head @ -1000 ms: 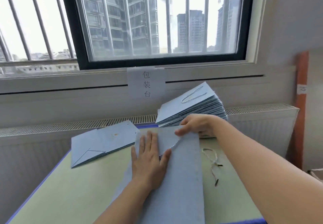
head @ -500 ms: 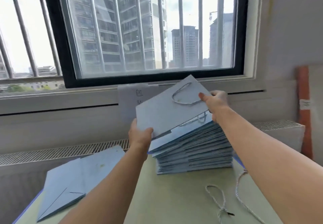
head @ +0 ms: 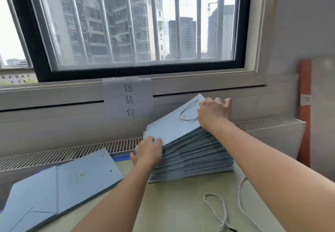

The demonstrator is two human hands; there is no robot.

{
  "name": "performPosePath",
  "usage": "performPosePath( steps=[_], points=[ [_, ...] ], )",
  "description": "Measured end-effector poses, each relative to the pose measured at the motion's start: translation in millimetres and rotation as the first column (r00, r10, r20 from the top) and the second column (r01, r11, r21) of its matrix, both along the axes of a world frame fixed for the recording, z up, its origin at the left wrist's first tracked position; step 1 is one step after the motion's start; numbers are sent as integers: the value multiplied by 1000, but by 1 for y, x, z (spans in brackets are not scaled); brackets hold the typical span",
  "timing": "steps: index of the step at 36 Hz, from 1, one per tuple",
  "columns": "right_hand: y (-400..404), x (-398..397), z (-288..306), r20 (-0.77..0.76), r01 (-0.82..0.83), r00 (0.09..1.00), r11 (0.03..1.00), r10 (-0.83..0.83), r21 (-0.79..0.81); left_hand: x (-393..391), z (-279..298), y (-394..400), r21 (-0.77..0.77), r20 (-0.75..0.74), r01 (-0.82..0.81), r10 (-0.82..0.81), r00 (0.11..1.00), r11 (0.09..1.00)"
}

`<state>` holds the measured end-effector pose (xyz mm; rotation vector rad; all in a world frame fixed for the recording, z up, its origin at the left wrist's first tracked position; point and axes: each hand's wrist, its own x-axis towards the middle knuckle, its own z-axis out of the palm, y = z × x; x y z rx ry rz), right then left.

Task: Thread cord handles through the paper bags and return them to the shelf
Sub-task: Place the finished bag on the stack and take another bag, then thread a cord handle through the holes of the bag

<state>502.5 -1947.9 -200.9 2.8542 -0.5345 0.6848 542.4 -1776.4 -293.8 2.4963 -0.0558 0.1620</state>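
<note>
A tall stack of flat blue paper bags (head: 195,152) stands at the back right of the table, tilted up against the wall. Its top bag (head: 172,128) has a grey cord handle (head: 188,112) threaded through it. My left hand (head: 149,153) rests on the stack's near left corner, fingers laid over the top bag's edge. My right hand (head: 213,114) presses on the top bag's far right corner, fingers spread toward the wall. Loose grey cords (head: 223,211) lie on the table in front of the stack.
A few flat blue bags without handles (head: 59,186) lie at the left of the pale green table (head: 172,204). A vented radiator cover (head: 63,154) runs behind, with a paper sign (head: 127,97) under the window. An orange post (head: 305,108) stands at the right.
The bag that I pressed flat on the table a second ago was lifted in both hands and now lies on top of the stack. Both hands have come down onto it.
</note>
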Motion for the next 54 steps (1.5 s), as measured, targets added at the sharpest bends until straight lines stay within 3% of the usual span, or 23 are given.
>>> performPosePath(
  steps=[4, 14, 19, 23, 27, 30, 32, 35, 38, 45, 52, 54],
  points=[
    [12, 3, -2, -64, 1, 998, 993, -9, -121, 0, 0, -3, 28, 21, 96, -96, 995, 995],
    [23, 1, -8, -96, -50, 995, 983, 33, -178, -8, 1, -4, 45, -2, 146, -146, 989, 988],
    [41, -3, -15, -23, -167, 986, 961, 166, -221, -8, -2, 9, 17, 108, 130, -132, 985, 991],
    [63, -12, -28, 29, -349, 930, 904, 367, -245, -14, -15, 55, 73, 180, 19, -32, 983, 997],
    [91, -22, -51, 93, -497, 824, 792, 558, -354, -33, -35, 118, 302, 46, -147, 140, 989, 942],
    [112, -29, -73, 173, -552, 745, 740, 645, -384, -49, -49, 157, 509, -119, -114, 201, 972, 853],
    [123, -33, -89, 166, -618, 692, 696, 702, -366, -59, -54, 173, 556, -203, -61, 207, 957, 829],
    [134, -44, -111, 150, -680, 662, 672, 734, -291, -78, -55, 181, 551, -228, -6, 158, 961, 834],
    [139, -58, -124, 114, -698, 692, 701, 713, -149, -102, -51, 182, 581, -198, 44, 88, 976, 813],
    [140, -82, -133, -35, -535, 811, 764, 585, 360, -174, -39, 167, 778, -19, 68, -85, 996, 624],
    [140, -108, -141, -41, -421, 828, 668, 559, 613, -244, -42, 144, 807, -121, 241, -248, 961, 540],
    [138, -116, -141, 19, -355, 847, 540, 531, 763, -254, -35, 142, 778, -111, 264, -290, 951, 570]
  ],
)
